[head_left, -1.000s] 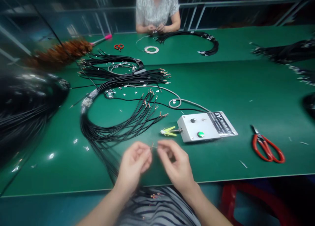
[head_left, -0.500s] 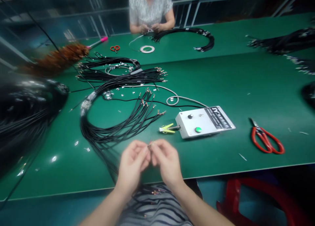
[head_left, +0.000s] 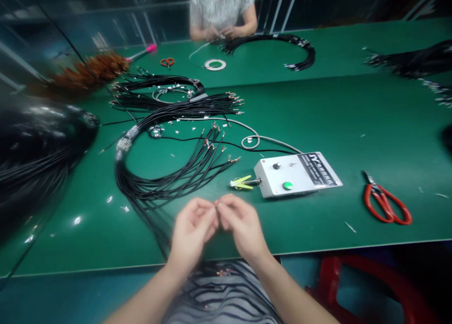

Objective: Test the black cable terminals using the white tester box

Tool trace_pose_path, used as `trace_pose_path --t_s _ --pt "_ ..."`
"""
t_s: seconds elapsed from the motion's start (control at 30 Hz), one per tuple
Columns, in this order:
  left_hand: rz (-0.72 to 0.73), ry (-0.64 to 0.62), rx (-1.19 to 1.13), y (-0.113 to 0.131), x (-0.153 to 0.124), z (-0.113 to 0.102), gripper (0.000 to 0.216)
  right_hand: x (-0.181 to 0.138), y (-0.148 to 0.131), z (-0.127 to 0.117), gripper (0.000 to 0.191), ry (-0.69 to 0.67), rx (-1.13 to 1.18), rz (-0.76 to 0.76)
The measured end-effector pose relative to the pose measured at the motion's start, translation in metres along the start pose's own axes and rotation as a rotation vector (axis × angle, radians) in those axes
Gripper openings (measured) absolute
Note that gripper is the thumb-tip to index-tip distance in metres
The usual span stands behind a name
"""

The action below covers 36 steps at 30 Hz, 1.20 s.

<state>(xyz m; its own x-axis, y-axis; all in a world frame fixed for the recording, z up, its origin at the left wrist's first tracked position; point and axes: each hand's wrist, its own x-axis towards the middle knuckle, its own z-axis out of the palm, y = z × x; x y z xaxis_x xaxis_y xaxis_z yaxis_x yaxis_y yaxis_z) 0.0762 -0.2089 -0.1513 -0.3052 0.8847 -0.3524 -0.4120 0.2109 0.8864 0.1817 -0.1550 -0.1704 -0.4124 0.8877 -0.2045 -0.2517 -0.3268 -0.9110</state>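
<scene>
My left hand (head_left: 192,232) and my right hand (head_left: 240,225) meet fingertip to fingertip over the near edge of the green table (head_left: 335,126). Both pinch the bare copper end of a thin black wire (head_left: 216,203) between them. More black wires with copper ends (head_left: 221,272) lie across my lap below the hands. A fanned bundle of black wires (head_left: 183,173) lies just beyond my left hand. A grey box (head_left: 296,173) with a green button and a yellow clip (head_left: 242,182) at its left end sits just beyond my right hand.
Red scissors (head_left: 386,206) lie to the right. Further black wire bundles (head_left: 169,100) and a black coil mass (head_left: 35,145) fill the left. A person (head_left: 221,11) across the table handles another wire loop (head_left: 278,46). A feather duster (head_left: 88,69), small scissors (head_left: 167,61) and tape ring (head_left: 215,64) lie far back.
My two hands have closed the small gap between them and their fingertips now touch around the wire end. The view has shifted slightly.
</scene>
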Motion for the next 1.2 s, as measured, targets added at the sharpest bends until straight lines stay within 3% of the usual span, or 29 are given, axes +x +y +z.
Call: trace_pose_path --t_s 0.2,0.43,0.57,0.7,0.83,1.0,1.1,1.2 --pt "0.067 0.032 0.062 -0.004 -0.002 0.006 0.025 -0.002 -0.001 -0.014 0.015 -0.018 0.004 0.043" --pt "0.193 -0.162 0.295 -0.001 0.003 0.008 0.024 -0.005 -0.007 -0.021 0.021 -0.01 -0.11 0.033" --pt "0.197 -0.069 0.218 -0.008 0.01 0.015 0.009 -0.01 -0.009 -0.022 0.021 0.066 -0.247 -0.051" --pt "0.196 0.022 0.149 -0.016 0.012 0.02 0.013 -0.012 -0.012 -0.023 0.025 0.086 -0.434 -0.198" --pt "0.389 0.067 0.404 -0.02 0.008 0.016 0.007 -0.01 -0.016 -0.026 0.021 0.076 -0.626 -0.335" --pt "0.541 0.044 0.633 -0.03 0.004 0.008 0.019 -0.01 -0.01 -0.033 0.019 0.045 -0.724 -0.353" --pt "0.531 0.041 0.637 -0.03 0.006 0.007 0.017 -0.012 -0.008 -0.04 0.019 0.026 -0.767 -0.351" --pt "0.383 0.041 0.555 -0.022 0.011 0.007 0.015 -0.014 -0.013 -0.05 0.016 0.038 -0.833 -0.419"
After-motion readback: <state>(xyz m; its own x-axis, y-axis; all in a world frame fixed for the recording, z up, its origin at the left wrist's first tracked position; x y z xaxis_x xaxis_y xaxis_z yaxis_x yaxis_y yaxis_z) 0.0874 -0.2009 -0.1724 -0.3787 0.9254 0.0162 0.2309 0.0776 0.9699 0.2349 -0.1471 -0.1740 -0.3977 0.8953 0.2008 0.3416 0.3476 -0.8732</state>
